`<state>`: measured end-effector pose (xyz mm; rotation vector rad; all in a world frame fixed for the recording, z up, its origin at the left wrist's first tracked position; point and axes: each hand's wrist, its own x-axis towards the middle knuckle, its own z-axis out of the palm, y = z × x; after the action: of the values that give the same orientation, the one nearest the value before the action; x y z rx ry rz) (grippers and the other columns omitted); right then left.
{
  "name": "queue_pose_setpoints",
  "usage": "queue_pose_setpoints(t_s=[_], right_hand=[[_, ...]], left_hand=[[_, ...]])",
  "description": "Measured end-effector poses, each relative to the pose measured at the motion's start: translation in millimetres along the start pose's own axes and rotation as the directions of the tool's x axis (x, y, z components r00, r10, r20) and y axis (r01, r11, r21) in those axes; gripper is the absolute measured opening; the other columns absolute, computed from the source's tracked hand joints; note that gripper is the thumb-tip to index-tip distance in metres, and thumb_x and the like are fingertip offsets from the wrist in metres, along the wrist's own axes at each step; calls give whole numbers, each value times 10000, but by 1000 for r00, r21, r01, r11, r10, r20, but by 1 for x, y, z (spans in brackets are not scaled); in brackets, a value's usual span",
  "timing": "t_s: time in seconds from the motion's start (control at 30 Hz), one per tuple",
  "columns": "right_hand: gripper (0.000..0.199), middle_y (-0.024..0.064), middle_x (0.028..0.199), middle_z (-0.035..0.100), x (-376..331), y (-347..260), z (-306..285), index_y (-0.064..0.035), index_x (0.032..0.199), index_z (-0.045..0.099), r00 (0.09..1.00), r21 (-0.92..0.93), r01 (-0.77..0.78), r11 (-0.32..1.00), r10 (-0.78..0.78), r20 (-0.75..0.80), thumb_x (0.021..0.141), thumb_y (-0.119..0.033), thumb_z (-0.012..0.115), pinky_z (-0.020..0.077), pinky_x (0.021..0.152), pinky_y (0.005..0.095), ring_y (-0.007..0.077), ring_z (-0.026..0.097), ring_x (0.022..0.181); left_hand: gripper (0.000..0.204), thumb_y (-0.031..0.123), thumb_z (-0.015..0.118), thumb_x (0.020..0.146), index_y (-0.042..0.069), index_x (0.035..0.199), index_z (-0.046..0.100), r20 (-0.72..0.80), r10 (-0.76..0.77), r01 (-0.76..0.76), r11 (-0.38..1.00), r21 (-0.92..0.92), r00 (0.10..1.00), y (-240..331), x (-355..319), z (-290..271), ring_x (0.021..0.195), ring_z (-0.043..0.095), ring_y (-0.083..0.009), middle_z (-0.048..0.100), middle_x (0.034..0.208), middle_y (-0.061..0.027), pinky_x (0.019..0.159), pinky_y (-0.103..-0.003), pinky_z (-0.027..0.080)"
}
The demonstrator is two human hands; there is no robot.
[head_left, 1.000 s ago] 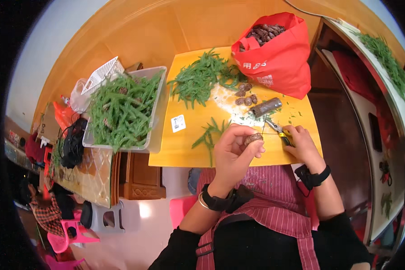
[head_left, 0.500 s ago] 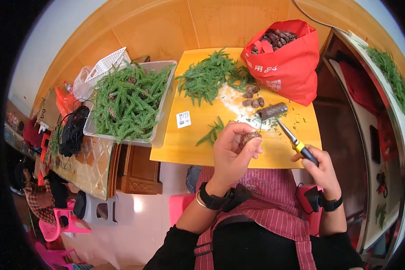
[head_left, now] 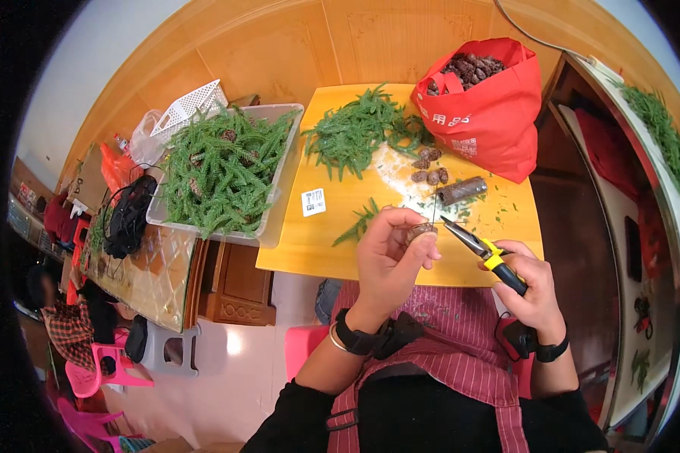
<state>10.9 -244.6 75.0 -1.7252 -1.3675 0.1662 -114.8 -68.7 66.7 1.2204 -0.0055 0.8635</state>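
Observation:
My left hand (head_left: pixel 391 260) pinches a small brown pine cone (head_left: pixel 421 231) over the front part of the yellow table (head_left: pixel 295 249). Thin dark wire (head_left: pixel 434 205) sticks up from the cone, and another end runs off to its right. Long-nose pliers (head_left: pixel 491 259) with black and yellow handles are gripped in my right hand (head_left: pixel 530 291). Their tips reach close to the wire, right of the cone; whether they touch it I cannot tell. Behind them lies a dark brown cylinder (head_left: pixel 462 191), with several loose pine cones (head_left: pixel 431 175) just beyond. A green sprig (head_left: pixel 359 223) rests left of my left hand.
A red bag (head_left: pixel 499 124) full of pine cones stands at the table's back right. Green sprigs (head_left: pixel 355 128) are piled at the back. White powder (head_left: pixel 408 177) and green bits are scattered mid-table. Left stands a clear plastic bin (head_left: pixel 283 200) of greenery. Far left, a person (head_left: pixel 68 321) sits.
My right hand has brought the pliers up and left, their tips now near the wire by the cone. The handles look spread wider. My left hand still holds the cone.

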Motion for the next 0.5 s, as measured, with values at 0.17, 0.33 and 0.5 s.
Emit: queue_pose_setpoints(t_s=[0.17, 0.33, 0.5], right_hand=[[186, 86, 714, 611, 4, -5, 1, 0, 791, 614, 999, -29, 35, 999, -35, -12, 624, -73, 575, 440, 830, 364, 289, 587, 811], [119, 87, 644, 580, 6, -8, 2, -4, 732, 603, 998, -61, 58, 996, -59, -8, 626, -55, 581, 458, 794, 358, 280, 586, 748], [101, 111, 568, 490, 7, -10, 3, 3, 626, 503, 996, -109, 69, 992, -75, -53, 622, -20, 602, 478, 711, 350, 305, 579, 698]], left_hand=[[182, -62, 527, 807, -2, 962, 452, 3, 24, -24, 1000, 16, 1000, -2, 0, 1, 657, 545, -91, 474, 817, -43, 537, -187, 439], [184, -69, 541, 796, -4, 948, 459, -12, 17, -16, 999, 33, 1000, 0, 0, 2, 652, 544, -90, 471, 817, -43, 534, -185, 437], [190, -67, 559, 785, -5, 939, 467, -29, 21, -19, 996, 92, 999, -2, 1, 1, 654, 544, -89, 474, 821, -42, 534, -184, 437]])
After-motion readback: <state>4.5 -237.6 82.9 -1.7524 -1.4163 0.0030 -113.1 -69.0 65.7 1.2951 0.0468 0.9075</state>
